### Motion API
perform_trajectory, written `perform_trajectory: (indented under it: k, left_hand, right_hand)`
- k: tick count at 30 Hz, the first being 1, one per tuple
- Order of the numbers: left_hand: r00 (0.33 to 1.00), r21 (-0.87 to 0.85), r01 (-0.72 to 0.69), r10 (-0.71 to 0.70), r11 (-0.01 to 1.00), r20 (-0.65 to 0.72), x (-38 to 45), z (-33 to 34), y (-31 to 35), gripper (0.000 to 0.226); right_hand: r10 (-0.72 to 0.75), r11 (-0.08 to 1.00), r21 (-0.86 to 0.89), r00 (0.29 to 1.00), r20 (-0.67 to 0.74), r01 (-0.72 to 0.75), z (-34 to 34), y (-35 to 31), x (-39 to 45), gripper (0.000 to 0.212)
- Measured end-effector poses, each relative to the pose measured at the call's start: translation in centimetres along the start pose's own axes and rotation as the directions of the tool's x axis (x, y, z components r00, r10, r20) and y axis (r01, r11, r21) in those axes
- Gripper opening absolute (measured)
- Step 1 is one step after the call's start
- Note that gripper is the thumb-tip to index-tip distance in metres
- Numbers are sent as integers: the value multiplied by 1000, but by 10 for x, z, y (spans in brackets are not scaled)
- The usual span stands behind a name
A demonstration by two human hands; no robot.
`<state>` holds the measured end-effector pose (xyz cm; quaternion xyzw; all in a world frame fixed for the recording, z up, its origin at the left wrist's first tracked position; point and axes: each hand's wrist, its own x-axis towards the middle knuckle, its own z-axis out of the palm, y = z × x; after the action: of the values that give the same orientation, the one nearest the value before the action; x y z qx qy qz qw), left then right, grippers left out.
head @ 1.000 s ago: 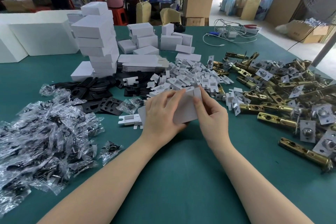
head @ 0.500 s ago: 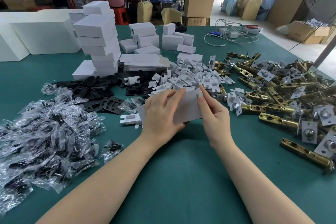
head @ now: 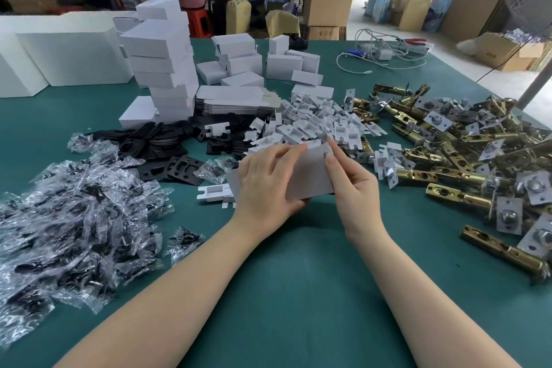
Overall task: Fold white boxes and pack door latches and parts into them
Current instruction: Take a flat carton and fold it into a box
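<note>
two hands on one white box blank, held just above the green table (head: pixel 298 293).

since a second ago the white box (head: pixel 307 173) has barely shifted: the left hand (head: pixel 265 185) still grips its left half, fingers curled over the front face, while the right hand (head: pixel 352 185) keeps pinching the right edge, its fingers (head: pixel 330 155) now pressed at the top-right corner flap. the box sits between the white plastic inserts (head: pixel 313 125) behind it and the person's forearms, with brass door latches (head: pixel 466 158) heaped to the right and bagged parts (head: pixel 74 212) to the left. the stack of folded boxes (head: pixel 161 63) stands unchanged. no legible writing shows on the box or on the cartons behind.
</note>
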<state>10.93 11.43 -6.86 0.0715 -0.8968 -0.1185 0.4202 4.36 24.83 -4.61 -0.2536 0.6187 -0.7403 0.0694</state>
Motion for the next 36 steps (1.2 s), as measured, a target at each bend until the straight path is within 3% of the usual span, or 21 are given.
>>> perform_trajectory:
  k: [8,13,15,19,21,28,36]
  left_hand:
    - [1000,-4,6,-6,1000,-26,0,-3,-8,107]
    - [998,-31,66,-65,997,8,0,-4,-10,104]
    - [994,-76,110,-109,991,6,0,-4,-9,100]
    - [977,-188,206,-211,960,-11,3,-3,-5,94]
    - [969,-230,239,-247,943,-5,3,-3,-3,93]
    - [970,-266,236,-241,935,14,2,-4,-4,92]
    - [967,-252,248,-254,935,6,3,-7,-7,93]
  right_hand:
    - [-121,923,-333,967,222,192,-2,7,1,46]
    - [-73,921,-325,913,401,216,-3,11,4,54]
    - [-79,946,-267,932,355,182,0,10,3,48]
    - [-125,975,-177,989,74,136,5,8,-3,32]
    - [-144,974,-175,990,12,144,6,10,-5,32]
    - [-197,950,-237,979,58,206,2,8,-4,35]
    - [-215,929,-249,947,238,274,5,16,-5,51]
